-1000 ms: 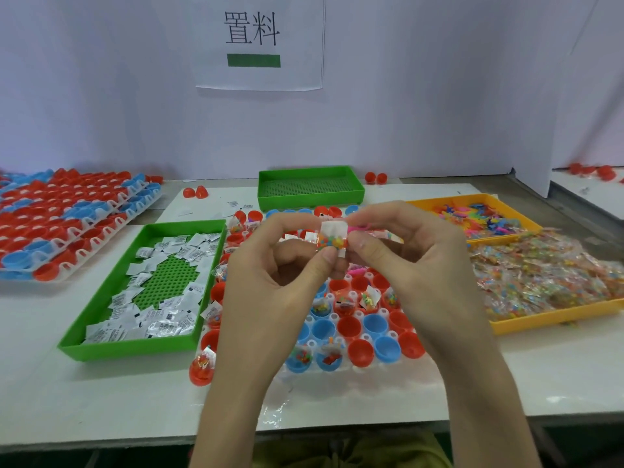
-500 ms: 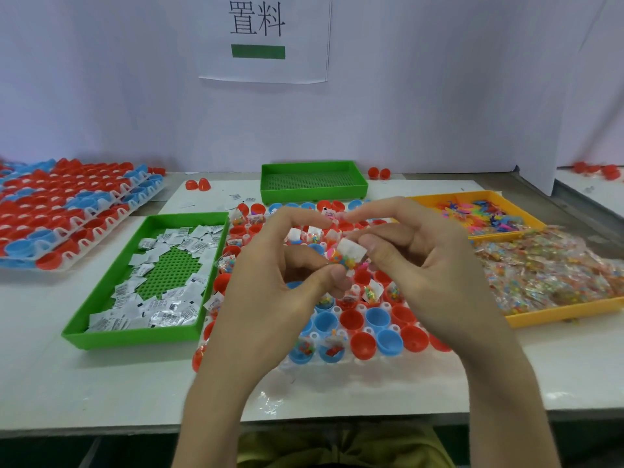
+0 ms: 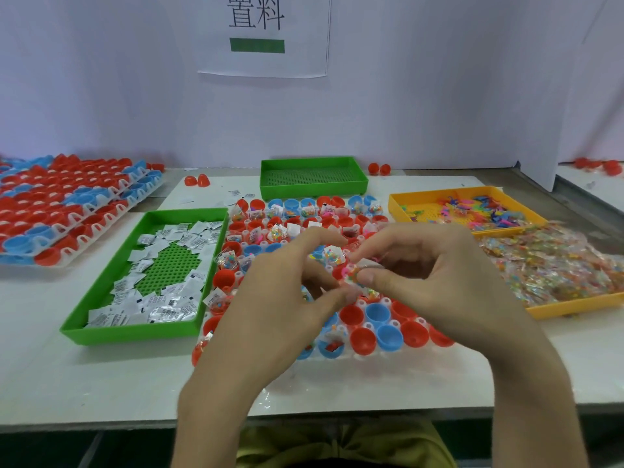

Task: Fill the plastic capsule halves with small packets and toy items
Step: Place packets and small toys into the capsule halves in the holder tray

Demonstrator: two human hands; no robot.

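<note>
Both hands are pinching the same little packet (image 3: 356,279) of coloured bits right now. The left hand (image 3: 280,298) is gripping one side with thumb and curled fingers, and the right hand (image 3: 449,282) is pinching the other end between thumb and forefinger. The packet is hanging in the air over the middle of the white holder (image 3: 386,302) on the desk (image 3: 101,383), not touching any cup.

What's mattering for the next move, I reckon: the bare capsule halves (image 3: 377,313), red and blue ones in the nearest rows, are sitting just below the packet and a bit toward the person. So the drop is going to be down and slightly back. The right hand is looking nearer to them, with its wrist passing right beside those cups.

The packet seems to be lying crosswise, hand to hand, but it's blurry so I'm not swearing on it. Both palms are covering a chunk of the holder, so I can't tell which cups under them are filled.
</note>
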